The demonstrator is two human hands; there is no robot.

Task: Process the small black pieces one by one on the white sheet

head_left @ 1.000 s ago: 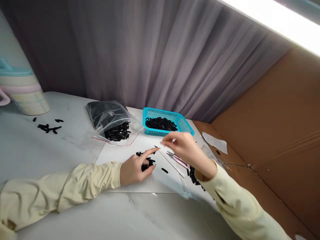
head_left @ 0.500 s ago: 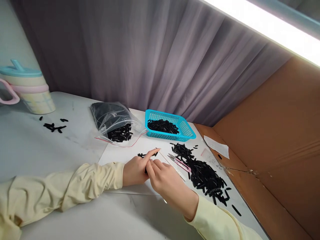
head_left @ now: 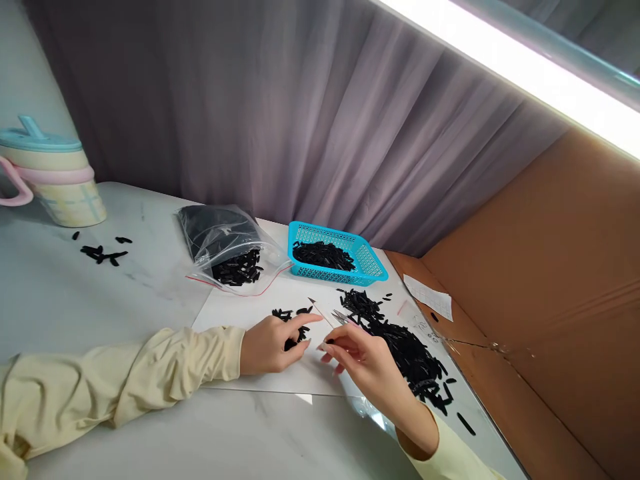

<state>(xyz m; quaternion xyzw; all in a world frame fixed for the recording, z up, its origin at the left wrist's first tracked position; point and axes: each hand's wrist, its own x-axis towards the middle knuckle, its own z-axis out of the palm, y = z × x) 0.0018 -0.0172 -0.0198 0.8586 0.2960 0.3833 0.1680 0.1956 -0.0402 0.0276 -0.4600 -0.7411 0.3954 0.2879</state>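
My left hand (head_left: 274,341) rests over a white sheet of paper (head_left: 235,309), its index finger and thumb stretched apart with nothing gripped between them. Small black elongated pieces (head_left: 284,316) lie on the paper just beyond and between those fingers. Thumb and fingertips of my right hand (head_left: 367,357) pinch one small black piece (head_left: 329,342), only part of which shows. Beyond the right hand are thread snips (head_left: 342,317), partly covered by it, and a thin pointed tool (head_left: 320,308). A large heap of black pieces (head_left: 407,350) spreads to the right, partly behind that hand.
A blue basket (head_left: 340,272) with black pieces stands at the back, beside an open zip bag (head_left: 225,233) of more pieces. Stray black pieces (head_left: 103,255) lie near a lidded cup (head_left: 70,193) at left. A cardboard wall (head_left: 540,280) borders the right.
My hands, together before, are now apart. The right hand has moved right with a black piece in its fingertips; the left hand has opened, uncovering pieces on the paper.
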